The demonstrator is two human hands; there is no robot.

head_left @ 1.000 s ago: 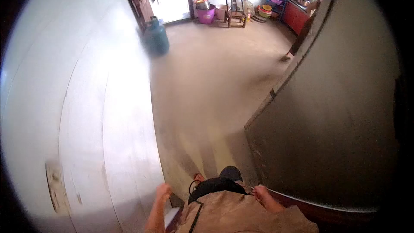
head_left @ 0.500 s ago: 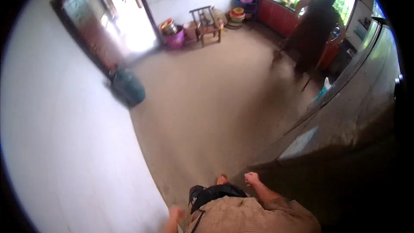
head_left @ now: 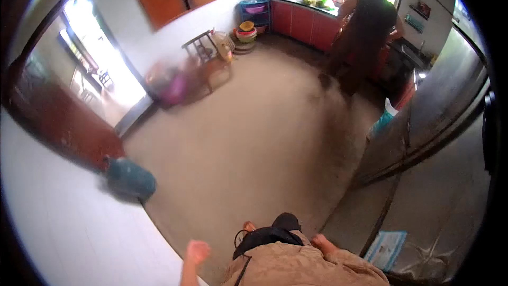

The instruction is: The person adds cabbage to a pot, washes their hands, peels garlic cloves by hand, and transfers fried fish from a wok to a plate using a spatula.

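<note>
My left hand [head_left: 198, 251] hangs low at my left side, near the white wall [head_left: 79, 228]. Motion smears its fingers, so their pose is unclear; no object shows in it. At my right side, my right hand [head_left: 321, 242] is beside my brown shirt [head_left: 296, 265]. Its fingers look curled in a loose fist, and nothing is seen in them. Neither hand touches any object that I can make out.
Ahead, a person [head_left: 370, 26] stands at the kitchen counter [head_left: 301, 21] under a window. A teal gas cylinder [head_left: 129, 179] stands by the open door [head_left: 63, 116] on the left. A wooden chair [head_left: 206, 55] is at the far wall. A large metallic cabinet-like surface [head_left: 423, 119] borders my right.
The room has come closer as I move forward, and the view has swung right. My left hand has risen forward; my right hand has drawn back beside my shirt.
</note>
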